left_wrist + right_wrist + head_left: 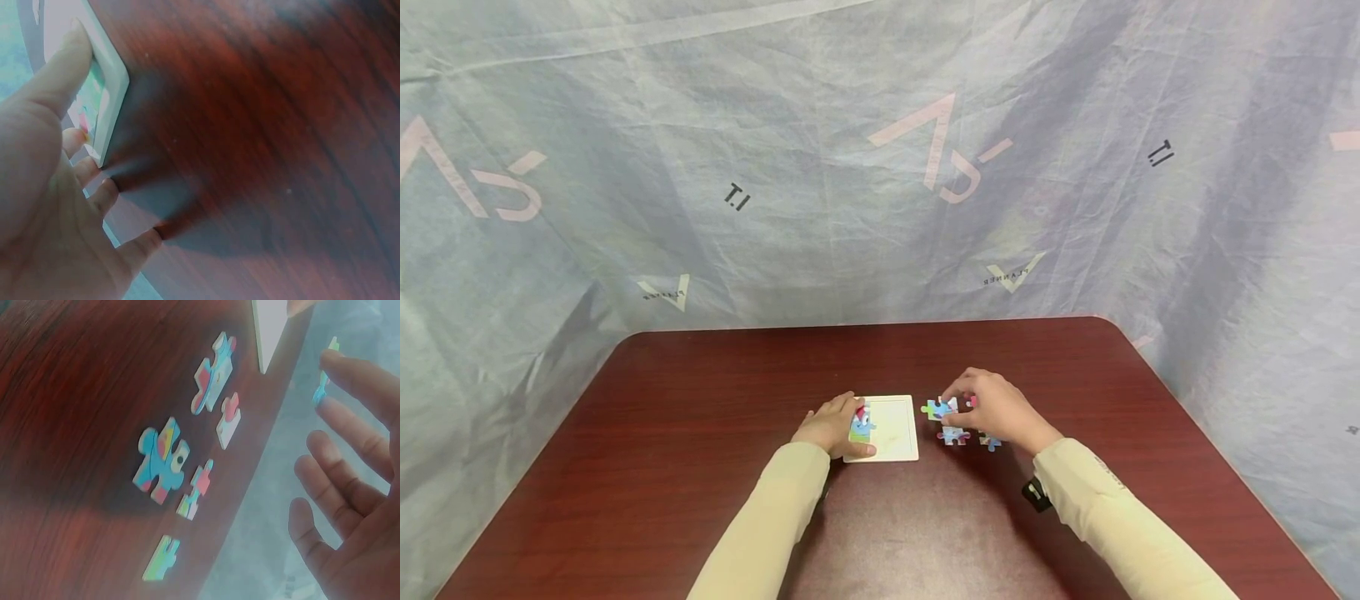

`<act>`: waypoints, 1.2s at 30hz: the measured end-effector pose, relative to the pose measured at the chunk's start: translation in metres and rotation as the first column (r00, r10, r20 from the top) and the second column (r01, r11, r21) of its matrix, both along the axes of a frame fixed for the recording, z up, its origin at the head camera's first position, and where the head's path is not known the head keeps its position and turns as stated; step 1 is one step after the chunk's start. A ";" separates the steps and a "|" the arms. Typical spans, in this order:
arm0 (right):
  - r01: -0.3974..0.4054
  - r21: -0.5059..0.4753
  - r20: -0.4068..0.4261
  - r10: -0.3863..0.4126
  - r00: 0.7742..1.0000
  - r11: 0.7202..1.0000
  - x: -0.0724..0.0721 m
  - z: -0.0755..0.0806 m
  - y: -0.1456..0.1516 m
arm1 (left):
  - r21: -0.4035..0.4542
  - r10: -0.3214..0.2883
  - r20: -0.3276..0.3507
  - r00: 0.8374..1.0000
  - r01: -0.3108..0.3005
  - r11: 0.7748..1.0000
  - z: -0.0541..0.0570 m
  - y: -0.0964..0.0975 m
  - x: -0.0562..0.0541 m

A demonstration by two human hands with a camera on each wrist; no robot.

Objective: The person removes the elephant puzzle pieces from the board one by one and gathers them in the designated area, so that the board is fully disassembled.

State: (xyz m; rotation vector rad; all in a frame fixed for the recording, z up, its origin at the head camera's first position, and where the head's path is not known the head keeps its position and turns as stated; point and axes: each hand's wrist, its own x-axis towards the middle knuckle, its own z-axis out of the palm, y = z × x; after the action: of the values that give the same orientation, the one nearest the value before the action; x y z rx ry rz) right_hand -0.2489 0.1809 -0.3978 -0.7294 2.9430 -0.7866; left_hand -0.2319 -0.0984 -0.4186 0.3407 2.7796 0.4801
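Observation:
A white puzzle tray (895, 433) lies on the table with a colourful puzzle piece (861, 427) at its left side. My left hand (830, 427) rests on the tray's left side, thumb on the near rim; in the left wrist view, the other fingers spread along the edge and onto the table. Right of the tray, my right hand (1000, 410) pinches a blue and green puzzle piece (321, 387) between thumb and index finger, lifted off the table. Its other fingers are loosely bent. Below it lie several loose pieces, among them a blue one with an eye (164, 461).
The dark red wooden table (715, 392) has rounded far corners. A grey printed fabric sheet (820, 167) hangs behind it and at both sides. A pink and blue piece (214, 378) lies nearest the tray in the right wrist view.

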 end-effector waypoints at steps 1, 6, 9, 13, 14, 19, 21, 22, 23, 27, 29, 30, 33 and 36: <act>0.003 -0.002 0.001 -0.003 1.000 1.000 0.000 0.001 0.002 | 0.000 0.000 0.000 1.000 0.000 1.000 -0.001 0.000 -0.001; 0.004 -0.007 -0.008 -0.004 1.000 1.000 -0.001 0.002 0.015 | 0.003 0.003 0.003 1.000 -0.003 1.000 -0.003 0.000 -0.003; -0.002 -0.015 -0.006 0.002 1.000 1.000 -0.001 0.002 0.022 | -0.003 0.004 -0.001 1.000 -0.004 1.000 -0.004 0.000 -0.003; -0.015 -0.045 0.022 0.016 1.000 0.999 -0.001 0.002 0.034 | -0.009 0.004 -0.005 1.000 -0.004 1.000 -0.004 0.001 -0.004; -0.016 -0.052 0.029 0.017 0.999 0.999 0.000 0.002 0.038 | -0.008 0.003 -0.006 1.000 -0.003 1.000 -0.004 0.001 -0.004; -0.013 -0.072 0.049 0.016 0.999 0.997 0.002 -0.001 0.054 | 0.002 0.000 0.001 1.000 0.000 1.000 -0.004 0.000 -0.004; -0.010 -0.070 0.050 0.013 0.999 0.997 0.003 -0.002 0.059 | 0.004 0.001 0.003 1.000 -0.001 1.000 -0.004 0.000 -0.003; -0.006 -0.070 0.053 0.010 0.999 0.998 0.003 -0.002 0.061 | 0.004 0.002 0.003 1.000 -0.002 1.000 -0.004 0.000 -0.003; 0.001 -0.073 0.057 0.003 0.998 0.997 0.004 -0.003 0.064 | 0.005 0.003 0.003 1.000 -0.003 1.000 -0.004 0.000 -0.003; 0.023 -0.069 0.065 -0.019 0.998 0.997 0.006 -0.004 0.073 | 0.011 0.007 0.004 1.000 -0.007 1.000 -0.004 0.000 -0.003; 0.029 -0.064 0.058 -0.026 0.998 0.998 0.007 -0.004 0.077 | 0.014 0.009 0.006 1.000 -0.009 1.000 -0.004 0.000 -0.002; 0.032 -0.061 0.056 -0.028 0.998 0.998 0.007 -0.005 0.079 | 0.015 0.009 0.006 1.000 -0.009 1.000 -0.003 0.000 -0.002; 0.040 -0.051 0.054 -0.037 0.998 0.998 0.008 -0.007 0.086 | 0.016 0.011 0.008 1.000 -0.011 1.000 -0.003 0.000 -0.002; 0.054 -0.040 0.069 -0.051 0.996 0.998 0.009 -0.011 0.092 | 0.013 0.011 0.011 1.000 -0.011 1.000 -0.003 0.000 -0.002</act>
State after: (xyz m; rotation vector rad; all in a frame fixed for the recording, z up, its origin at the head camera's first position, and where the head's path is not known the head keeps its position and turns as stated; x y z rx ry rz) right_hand -0.2395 0.2727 -0.4089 -0.6174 2.9041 -0.8619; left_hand -0.2339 -0.0979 -0.4216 0.3249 2.7708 0.5015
